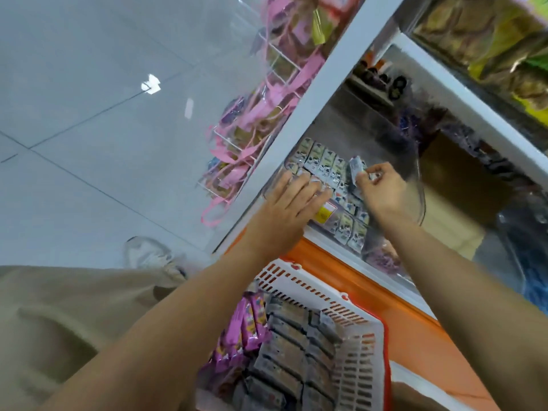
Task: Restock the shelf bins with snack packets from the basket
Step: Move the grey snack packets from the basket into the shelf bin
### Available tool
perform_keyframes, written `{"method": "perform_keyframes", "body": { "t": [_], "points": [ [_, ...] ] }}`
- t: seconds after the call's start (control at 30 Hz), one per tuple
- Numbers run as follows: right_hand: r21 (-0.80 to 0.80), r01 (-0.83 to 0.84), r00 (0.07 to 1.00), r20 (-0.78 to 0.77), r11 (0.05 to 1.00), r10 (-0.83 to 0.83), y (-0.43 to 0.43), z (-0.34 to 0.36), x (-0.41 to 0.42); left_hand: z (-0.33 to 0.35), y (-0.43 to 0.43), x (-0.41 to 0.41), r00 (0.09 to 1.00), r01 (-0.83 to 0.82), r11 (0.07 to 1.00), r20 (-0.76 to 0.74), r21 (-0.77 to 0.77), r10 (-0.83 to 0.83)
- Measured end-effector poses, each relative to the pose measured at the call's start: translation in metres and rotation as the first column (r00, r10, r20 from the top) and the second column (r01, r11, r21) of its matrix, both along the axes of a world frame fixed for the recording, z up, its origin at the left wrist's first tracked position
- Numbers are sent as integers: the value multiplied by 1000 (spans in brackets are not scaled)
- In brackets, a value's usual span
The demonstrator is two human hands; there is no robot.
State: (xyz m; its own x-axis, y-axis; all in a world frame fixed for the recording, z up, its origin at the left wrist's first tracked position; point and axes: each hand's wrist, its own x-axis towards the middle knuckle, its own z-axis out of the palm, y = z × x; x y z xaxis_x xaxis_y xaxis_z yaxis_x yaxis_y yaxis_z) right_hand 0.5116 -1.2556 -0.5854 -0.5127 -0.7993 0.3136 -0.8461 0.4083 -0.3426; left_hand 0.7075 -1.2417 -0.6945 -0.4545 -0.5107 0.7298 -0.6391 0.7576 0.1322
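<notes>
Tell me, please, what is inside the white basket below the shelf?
Rows of grey packets fill most of the white basket, with pink packets along its left side. Its floor and any lower layers are covered by them.

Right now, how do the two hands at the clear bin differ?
The left hand lies flat, fingers straight, on the rows of packets; the right hand pinches one silver packet with curled fingers. The left hand holds nothing; the right hand holds its packet above the rows. Both reach into the clear bin.
</notes>
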Motion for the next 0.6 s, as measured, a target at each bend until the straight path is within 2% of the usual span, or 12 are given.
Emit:
{"method": "perform_keyframes", "body": {
  "t": [0.17,0.43,0.6],
  "points": [
    [76,47,999,-7,996,-47,-26,-13,-7,-10,-8,-12,996,-28,993,-88,-113,18],
    [118,37,999,21,992,-40,-30,-19,-4,-14,-11,-12,996,0,995,-89,-96,-9],
    [178,-10,1000,26,984,5,-20,-5,-2,-5,-4,-6,999,-9,998,-35,-68,6]
  ]
}}
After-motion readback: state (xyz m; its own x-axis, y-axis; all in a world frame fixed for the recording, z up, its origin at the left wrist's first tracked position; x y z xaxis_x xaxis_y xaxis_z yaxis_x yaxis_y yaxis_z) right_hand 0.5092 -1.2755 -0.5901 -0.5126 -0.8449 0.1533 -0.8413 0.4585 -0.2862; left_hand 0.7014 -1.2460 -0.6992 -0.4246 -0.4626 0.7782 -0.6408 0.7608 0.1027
